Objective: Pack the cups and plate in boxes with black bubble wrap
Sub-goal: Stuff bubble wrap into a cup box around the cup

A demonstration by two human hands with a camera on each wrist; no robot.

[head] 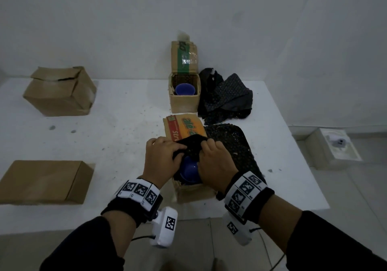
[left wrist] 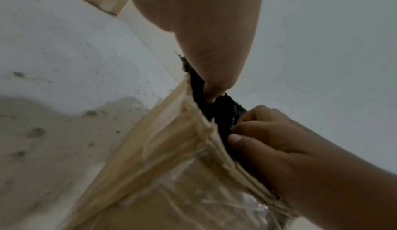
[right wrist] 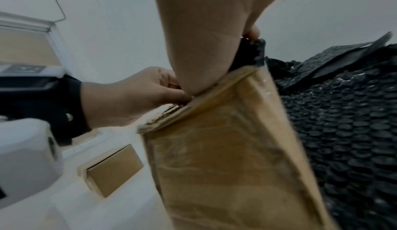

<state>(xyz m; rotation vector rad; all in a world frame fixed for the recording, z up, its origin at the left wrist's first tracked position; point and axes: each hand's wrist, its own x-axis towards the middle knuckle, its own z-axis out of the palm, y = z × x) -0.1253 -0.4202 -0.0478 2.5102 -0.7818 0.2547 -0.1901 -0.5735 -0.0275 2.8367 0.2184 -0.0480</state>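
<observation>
Both hands work at the mouth of the near box [head: 194, 193], which stands open at the front edge of the table [head: 117, 124]. A blue cup [head: 188, 171] sits in that box, between the two wrists and just below the fingers, its round side towards the camera; which way its mouth faces I cannot tell. The left hand [head: 162, 157] curls its fingers over a fold of black wrap [head: 191, 145] on top of the cup, and the right hand [head: 215, 162] pinches the same fold from the other side — the wrist views show thumb and fingers of each closed on the black sheet at the box rim. The rest of that wrap spills out to the right of the box, across the table. The box's printed flap [head: 186, 130] lies open away from the person.

Beyond it stands a small box [head: 184, 101] with a second cup [head: 185, 89] upright inside, its flap raised against the wall. A heap of wrap [head: 226, 97] lies just beside it on the right. Two more boxes — a far box [head: 60, 92] and a flat box [head: 46, 181] — sit well apart on the left.
</observation>
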